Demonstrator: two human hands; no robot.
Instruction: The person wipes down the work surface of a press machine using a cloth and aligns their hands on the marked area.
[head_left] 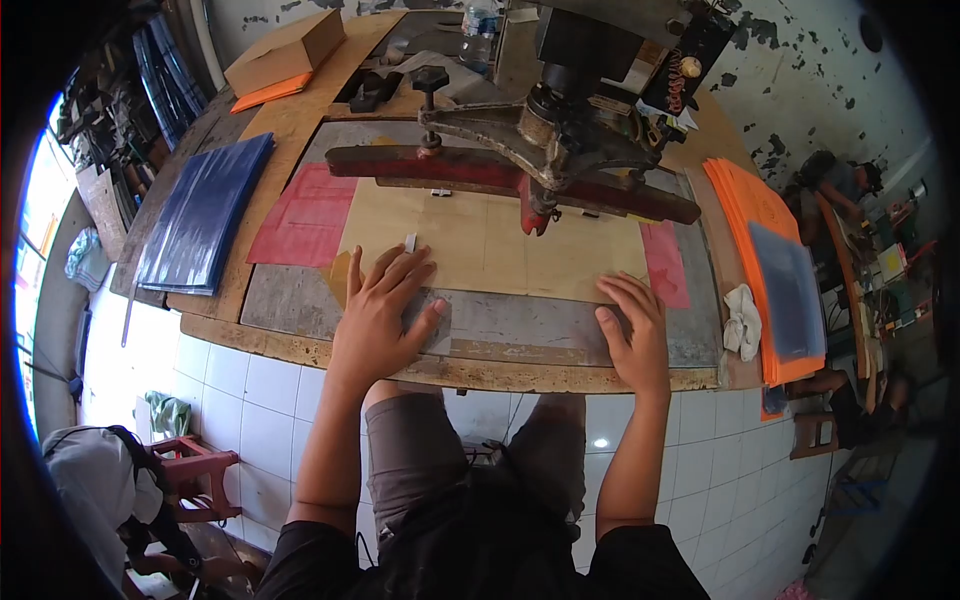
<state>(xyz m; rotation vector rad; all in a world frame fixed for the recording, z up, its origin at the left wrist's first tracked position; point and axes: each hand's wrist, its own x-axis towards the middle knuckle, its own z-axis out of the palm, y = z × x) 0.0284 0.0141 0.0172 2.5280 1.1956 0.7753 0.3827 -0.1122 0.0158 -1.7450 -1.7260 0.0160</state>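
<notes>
My left hand [385, 307] lies with fingers spread on the left front part of a pale tan sheet [480, 245]. A small white tab [410, 242] shows just beyond its fingertips. At the sheet's front right corner rests my right hand [634, 325], its fingers stretched out and holding nothing. The sheet sits on a grey metal plate [520, 325], with a red sheet [300, 215] under or beside its left end and another red piece [664, 262] at the right. Above the sheet's far edge hangs a machine's red crossbar [450, 168].
Blue plastic covers [205, 215] are stacked at the left. On the right lie orange sheets [735, 210] with a clear blue cover [785, 290] on top, beside a crumpled white cloth [741, 322]. A cardboard box [287, 50] stands at the back left. Another person [845, 190] sits far right.
</notes>
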